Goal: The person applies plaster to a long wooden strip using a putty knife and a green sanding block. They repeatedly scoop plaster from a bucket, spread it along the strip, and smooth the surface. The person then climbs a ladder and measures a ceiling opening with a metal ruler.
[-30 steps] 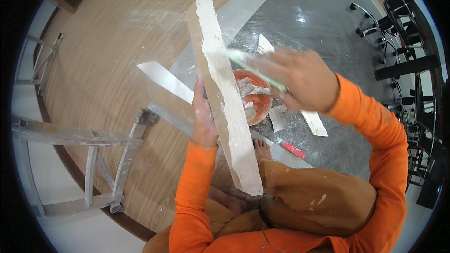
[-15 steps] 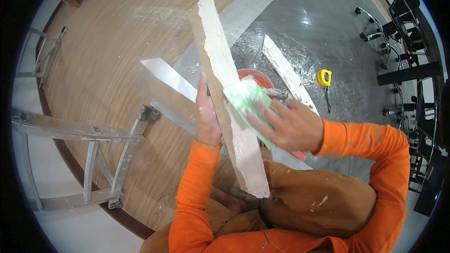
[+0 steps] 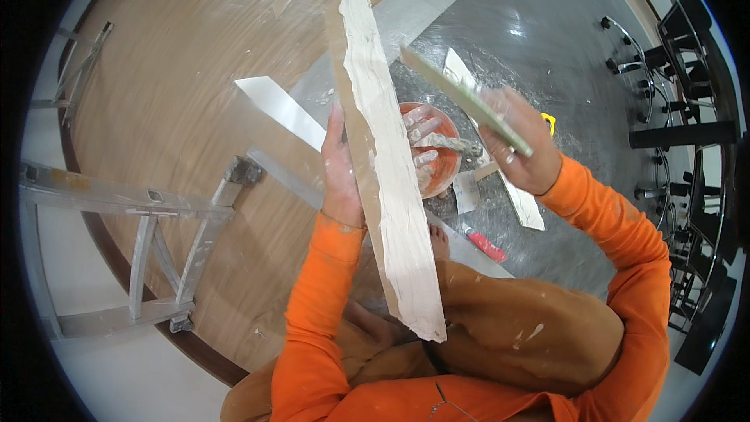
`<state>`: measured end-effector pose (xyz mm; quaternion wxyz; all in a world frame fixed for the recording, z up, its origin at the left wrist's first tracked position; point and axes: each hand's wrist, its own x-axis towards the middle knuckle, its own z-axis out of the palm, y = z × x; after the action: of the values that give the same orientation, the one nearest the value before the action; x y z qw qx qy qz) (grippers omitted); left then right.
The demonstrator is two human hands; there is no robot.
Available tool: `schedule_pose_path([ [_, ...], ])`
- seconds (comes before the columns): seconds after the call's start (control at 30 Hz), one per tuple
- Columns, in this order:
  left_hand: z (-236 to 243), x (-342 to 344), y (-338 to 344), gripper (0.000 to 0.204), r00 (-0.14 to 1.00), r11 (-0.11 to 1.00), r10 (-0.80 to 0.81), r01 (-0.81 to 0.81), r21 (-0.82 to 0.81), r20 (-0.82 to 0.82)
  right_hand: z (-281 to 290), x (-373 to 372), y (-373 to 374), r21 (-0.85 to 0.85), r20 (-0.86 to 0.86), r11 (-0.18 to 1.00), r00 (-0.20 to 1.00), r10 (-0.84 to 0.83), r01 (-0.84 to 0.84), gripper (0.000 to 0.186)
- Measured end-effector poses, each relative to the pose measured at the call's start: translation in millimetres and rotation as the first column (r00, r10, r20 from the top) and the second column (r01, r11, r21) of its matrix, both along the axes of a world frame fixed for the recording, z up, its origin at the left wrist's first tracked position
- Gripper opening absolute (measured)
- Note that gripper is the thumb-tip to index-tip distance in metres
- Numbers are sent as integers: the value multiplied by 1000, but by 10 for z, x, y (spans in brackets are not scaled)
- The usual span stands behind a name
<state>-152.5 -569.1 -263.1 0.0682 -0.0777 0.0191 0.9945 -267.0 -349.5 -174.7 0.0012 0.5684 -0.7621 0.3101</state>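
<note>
My left hand [image 3: 339, 176] grips a long narrow strip [image 3: 394, 164] by its left edge, tilted upright over my lap. Thick white paste coats its face, with a bare brownish margin on the left. My right hand [image 3: 525, 137], slightly blurred, is closed on a flat green spreader [image 3: 461, 98], seen nearly edge-on and held apart from the strip, to its right. Behind the strip stands an orange bowl [image 3: 455, 126] with white paste smears and a paste-covered tool [image 3: 441, 141] lying across it; part of the bowl is hidden.
Another paste-smeared strip [image 3: 522, 202] and a red-handled knife [image 3: 486, 244] lie on the right, near a half-hidden yellow tape measure [image 3: 550, 121]. A white strip [image 3: 285, 108] lies left. A metal ladder [image 3: 148, 202] stands at left; wheeled chairs [image 3: 652, 55] line the right.
My right hand has lifted the green spreader off the strip and moved it up and right, turning it edge-on. The bowl now shows more. The left hand still holds the strip.
</note>
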Motion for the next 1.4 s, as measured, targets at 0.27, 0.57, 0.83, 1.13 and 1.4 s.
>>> schedule_pose_path([
  [0.27, 124, 109, 15, 84, 995, 999, 34, -31, 26, -89, -241, -263, -220, 2, -206, 999, 977, -51, 53, 61],
  [0.57, 280, 205, 103, 88, 992, 995, -6, 18, 98, -127, -120, -689, -640, -82, -179, 980, 965, -192, 180, 55],
  [0.83, 319, 166, 82, 88, 989, 991, -26, 44, 124, -147, -39, -595, -642, -213, -138, 939, 943, -303, 271, 50],
  [1.13, 480, 111, 218, 88, 987, 996, -53, 64, 69, -152, 430, -1375, -682, -58, 178, 951, 940, -290, 305, 50],
  [1.4, 259, 170, 116, 83, 990, 995, -46, 57, 79, -135, 468, -1458, -529, 101, 315, 961, 908, -277, 258, 47],
])
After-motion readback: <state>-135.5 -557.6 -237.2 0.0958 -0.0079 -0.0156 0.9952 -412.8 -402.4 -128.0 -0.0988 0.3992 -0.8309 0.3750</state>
